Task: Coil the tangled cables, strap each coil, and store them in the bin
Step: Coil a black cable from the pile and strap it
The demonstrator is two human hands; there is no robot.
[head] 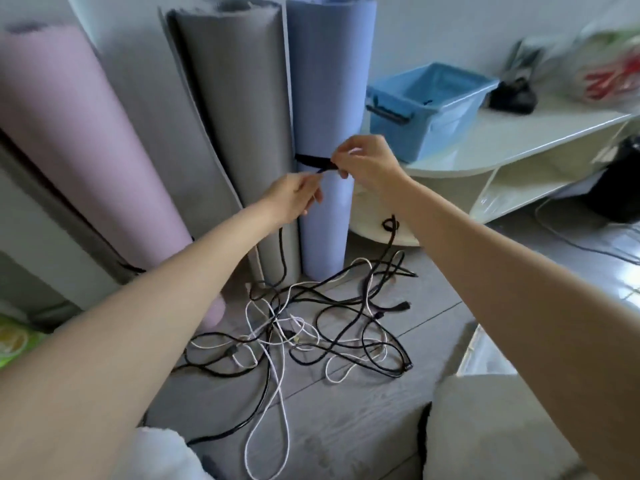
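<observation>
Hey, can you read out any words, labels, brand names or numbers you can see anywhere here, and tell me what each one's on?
No readable text anywhere.
Blue bin: no label or print shows.
Plastic bag with red marks on the shelf: too blurred to tell if it is lettering.
Green packet at the left edge: pattern only, too blurred to read.
Pink roll, grey roll and blue roll: plain.
Cables: no markings can be made out.

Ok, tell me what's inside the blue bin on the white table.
The blue bin shows mostly bare floor and walls, with one small dark item near its middle, too small to identify. No coiled cables are visible. Its near wall hides the front part of the bottom.
</observation>
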